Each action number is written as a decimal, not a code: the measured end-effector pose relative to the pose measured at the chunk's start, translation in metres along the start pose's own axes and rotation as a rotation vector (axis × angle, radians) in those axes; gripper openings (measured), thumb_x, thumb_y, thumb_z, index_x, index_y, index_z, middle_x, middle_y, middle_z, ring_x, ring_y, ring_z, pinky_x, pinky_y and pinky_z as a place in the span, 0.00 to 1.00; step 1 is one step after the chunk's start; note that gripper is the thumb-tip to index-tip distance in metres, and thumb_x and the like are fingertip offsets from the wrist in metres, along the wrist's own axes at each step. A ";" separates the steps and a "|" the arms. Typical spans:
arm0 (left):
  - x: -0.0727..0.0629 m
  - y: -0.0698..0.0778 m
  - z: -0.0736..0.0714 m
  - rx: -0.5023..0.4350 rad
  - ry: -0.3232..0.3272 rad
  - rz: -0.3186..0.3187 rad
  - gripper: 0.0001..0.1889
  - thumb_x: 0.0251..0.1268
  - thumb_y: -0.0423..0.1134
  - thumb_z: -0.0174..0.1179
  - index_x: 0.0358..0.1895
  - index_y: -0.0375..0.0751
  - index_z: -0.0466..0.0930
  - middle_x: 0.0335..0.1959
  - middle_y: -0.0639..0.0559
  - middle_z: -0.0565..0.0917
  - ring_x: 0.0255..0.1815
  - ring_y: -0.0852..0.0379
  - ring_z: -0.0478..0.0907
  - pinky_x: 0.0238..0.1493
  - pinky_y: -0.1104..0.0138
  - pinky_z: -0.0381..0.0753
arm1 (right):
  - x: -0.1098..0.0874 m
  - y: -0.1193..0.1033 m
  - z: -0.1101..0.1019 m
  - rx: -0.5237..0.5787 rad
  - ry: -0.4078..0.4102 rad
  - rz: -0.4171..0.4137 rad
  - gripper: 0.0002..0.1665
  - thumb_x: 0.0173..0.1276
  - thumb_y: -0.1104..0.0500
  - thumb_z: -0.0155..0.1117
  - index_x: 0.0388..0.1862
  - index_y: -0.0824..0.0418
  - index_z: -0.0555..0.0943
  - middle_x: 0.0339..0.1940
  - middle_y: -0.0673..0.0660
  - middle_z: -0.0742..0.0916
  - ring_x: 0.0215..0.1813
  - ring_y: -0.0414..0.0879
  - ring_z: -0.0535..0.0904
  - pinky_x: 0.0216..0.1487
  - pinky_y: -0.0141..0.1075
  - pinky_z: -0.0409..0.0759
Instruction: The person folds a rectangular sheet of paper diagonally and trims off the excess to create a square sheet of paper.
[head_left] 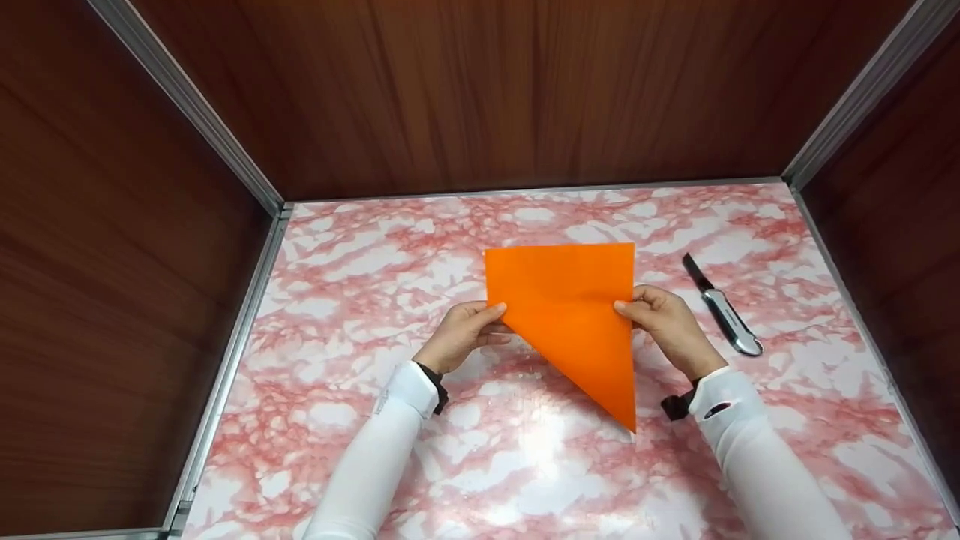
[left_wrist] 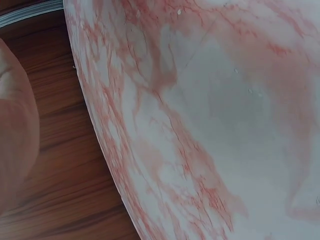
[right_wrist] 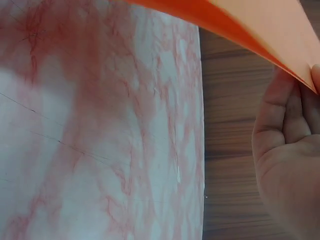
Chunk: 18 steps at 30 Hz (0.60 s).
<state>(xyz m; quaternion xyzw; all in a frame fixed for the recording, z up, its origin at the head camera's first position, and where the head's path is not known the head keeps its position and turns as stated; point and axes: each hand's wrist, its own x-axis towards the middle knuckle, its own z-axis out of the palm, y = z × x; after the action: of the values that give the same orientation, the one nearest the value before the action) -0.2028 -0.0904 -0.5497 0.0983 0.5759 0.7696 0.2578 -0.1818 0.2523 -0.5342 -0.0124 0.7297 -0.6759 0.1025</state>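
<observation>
A sheet of orange paper (head_left: 566, 300) is held up over the table, its top edge straight and its lower left side slanting down to a point at the bottom right. My left hand (head_left: 466, 330) pinches its left edge, thumb on the near face. On the opposite edge my right hand (head_left: 667, 322) pinches it the same way. In the right wrist view the paper (right_wrist: 270, 30) shows two layers with a narrow gap, and the right hand (right_wrist: 292, 135) has its fingers behind it. Only a blurred part of the left hand (left_wrist: 15, 115) shows in the left wrist view.
A utility knife (head_left: 724, 311) with a dark blade and grey handle lies to the right of my right hand. The table (head_left: 337, 360) has a red and white marbled top. Brown wood-grain panels (head_left: 525, 97) in metal frames enclose its back and sides.
</observation>
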 end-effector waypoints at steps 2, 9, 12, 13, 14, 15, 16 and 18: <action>-0.001 0.002 -0.001 -0.018 -0.038 -0.007 0.19 0.73 0.45 0.56 0.51 0.30 0.81 0.44 0.38 0.85 0.48 0.44 0.82 0.57 0.46 0.71 | 0.000 0.000 0.000 -0.007 0.023 -0.011 0.21 0.65 0.52 0.69 0.42 0.70 0.78 0.32 0.57 0.85 0.35 0.50 0.78 0.39 0.40 0.78; -0.003 0.006 -0.003 0.020 -0.083 0.033 0.17 0.75 0.41 0.53 0.51 0.29 0.81 0.48 0.37 0.84 0.52 0.40 0.80 0.55 0.52 0.76 | 0.000 -0.001 -0.002 -0.035 0.021 -0.052 0.22 0.64 0.52 0.71 0.41 0.71 0.79 0.29 0.57 0.83 0.32 0.50 0.76 0.35 0.39 0.77; -0.003 0.007 0.000 0.034 -0.072 0.056 0.17 0.75 0.41 0.53 0.50 0.29 0.81 0.47 0.36 0.83 0.53 0.38 0.79 0.53 0.53 0.77 | 0.000 -0.002 -0.001 -0.053 0.032 -0.040 0.22 0.62 0.51 0.72 0.41 0.69 0.79 0.30 0.57 0.84 0.32 0.51 0.76 0.34 0.38 0.77; -0.003 0.007 0.001 0.038 -0.063 0.059 0.17 0.75 0.41 0.53 0.50 0.29 0.81 0.47 0.36 0.83 0.53 0.38 0.79 0.53 0.53 0.78 | 0.000 -0.003 -0.001 -0.063 0.034 -0.036 0.22 0.62 0.50 0.72 0.41 0.69 0.80 0.30 0.57 0.84 0.32 0.51 0.76 0.34 0.38 0.77; -0.002 0.007 0.001 0.041 -0.054 0.064 0.17 0.75 0.41 0.53 0.50 0.29 0.81 0.47 0.37 0.84 0.53 0.38 0.79 0.53 0.54 0.78 | 0.000 -0.004 -0.001 -0.071 0.033 -0.034 0.22 0.62 0.50 0.72 0.41 0.69 0.80 0.31 0.57 0.84 0.33 0.51 0.76 0.35 0.39 0.77; -0.002 0.007 0.001 0.041 -0.046 0.066 0.17 0.75 0.42 0.53 0.50 0.29 0.81 0.47 0.36 0.83 0.53 0.37 0.78 0.53 0.54 0.78 | 0.000 -0.005 -0.001 -0.079 0.033 -0.031 0.23 0.62 0.50 0.72 0.42 0.68 0.80 0.31 0.57 0.84 0.33 0.51 0.76 0.35 0.39 0.77; -0.002 0.007 0.002 0.042 -0.039 0.068 0.17 0.75 0.42 0.53 0.50 0.29 0.81 0.47 0.36 0.83 0.53 0.37 0.78 0.53 0.54 0.78 | 0.000 -0.006 0.000 -0.087 0.030 -0.031 0.23 0.62 0.49 0.71 0.42 0.68 0.80 0.31 0.57 0.84 0.33 0.51 0.76 0.35 0.39 0.77; -0.002 0.006 0.002 0.040 -0.029 0.068 0.18 0.75 0.42 0.53 0.51 0.29 0.81 0.47 0.37 0.83 0.53 0.37 0.78 0.52 0.54 0.78 | 0.000 -0.008 0.000 -0.087 0.025 -0.031 0.23 0.63 0.49 0.71 0.44 0.68 0.80 0.33 0.58 0.85 0.33 0.50 0.77 0.37 0.41 0.77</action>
<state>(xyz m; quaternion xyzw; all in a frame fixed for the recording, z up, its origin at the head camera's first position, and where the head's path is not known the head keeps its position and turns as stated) -0.2024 -0.0910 -0.5429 0.1342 0.5837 0.7647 0.2378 -0.1830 0.2518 -0.5266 -0.0196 0.7593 -0.6452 0.0824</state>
